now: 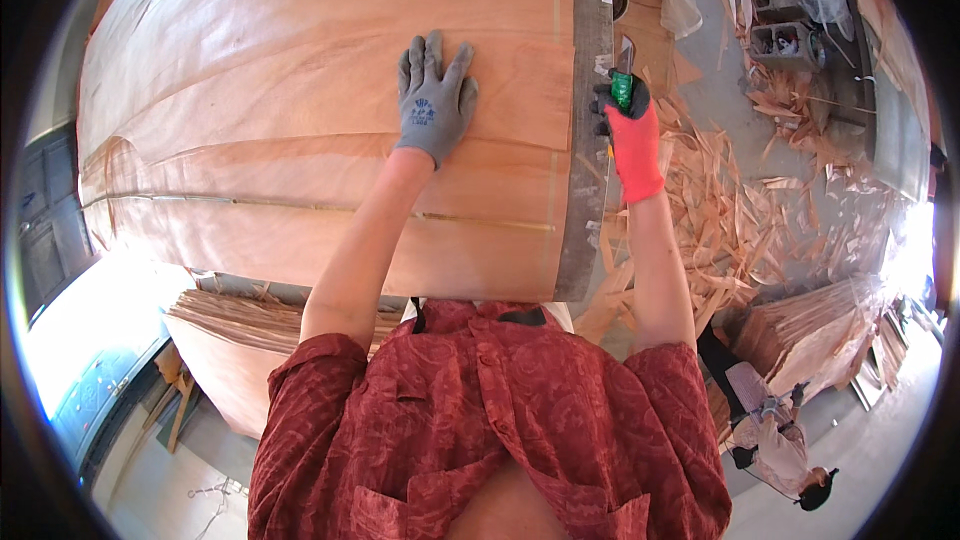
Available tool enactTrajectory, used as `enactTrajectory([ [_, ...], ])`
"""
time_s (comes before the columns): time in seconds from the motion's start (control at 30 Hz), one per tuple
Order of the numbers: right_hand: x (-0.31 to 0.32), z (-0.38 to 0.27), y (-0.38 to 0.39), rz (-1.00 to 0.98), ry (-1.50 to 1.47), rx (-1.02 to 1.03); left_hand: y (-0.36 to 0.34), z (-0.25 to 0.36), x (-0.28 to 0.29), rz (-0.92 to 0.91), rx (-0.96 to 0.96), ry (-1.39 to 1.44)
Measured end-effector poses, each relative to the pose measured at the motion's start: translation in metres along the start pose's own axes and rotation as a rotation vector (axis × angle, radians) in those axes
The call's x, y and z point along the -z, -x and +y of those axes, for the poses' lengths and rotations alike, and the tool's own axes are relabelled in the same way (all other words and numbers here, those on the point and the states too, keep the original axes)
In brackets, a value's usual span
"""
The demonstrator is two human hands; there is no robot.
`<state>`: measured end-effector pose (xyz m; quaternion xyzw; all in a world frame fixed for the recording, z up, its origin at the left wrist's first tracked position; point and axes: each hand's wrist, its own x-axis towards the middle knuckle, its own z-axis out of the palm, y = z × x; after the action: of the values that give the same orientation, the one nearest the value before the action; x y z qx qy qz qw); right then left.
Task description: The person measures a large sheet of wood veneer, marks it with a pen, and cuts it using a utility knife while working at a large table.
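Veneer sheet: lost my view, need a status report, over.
Left hand flat on veneer sheet. Right hand shut on green-handled knife at the sheet's right edge. Offcut strips litter the floor beyond.

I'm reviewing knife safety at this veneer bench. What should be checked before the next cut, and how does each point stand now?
1. Left hand flat on the veneer sheet, holding it down: ok.
2. Left hand away from the knife: ok, it rests well in from the edge.
3. Right hand closed firmly round the knife's green handle: ok.
4. Blade at the grey straightedge strip: cannot tell, tip contact unclear.
5. Both hands gloved: ok.
6. Floor free of veneer offcuts: not ok, scraps piled beside the bench.
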<state>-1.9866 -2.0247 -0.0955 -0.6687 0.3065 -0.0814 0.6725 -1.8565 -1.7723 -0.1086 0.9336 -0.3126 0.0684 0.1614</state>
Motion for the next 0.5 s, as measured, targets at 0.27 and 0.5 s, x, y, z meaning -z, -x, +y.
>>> enactTrajectory([
  [0.27,-0.016,0.0,-0.025,-0.048,0.255,0.04,0.001,0.001,-0.004,0.016,0.002,-0.037],
  [0.5,-0.017,0.005,-0.04,-0.119,0.364,0.123,0.002,0.005,-0.004,0.019,0.023,-0.054],
])
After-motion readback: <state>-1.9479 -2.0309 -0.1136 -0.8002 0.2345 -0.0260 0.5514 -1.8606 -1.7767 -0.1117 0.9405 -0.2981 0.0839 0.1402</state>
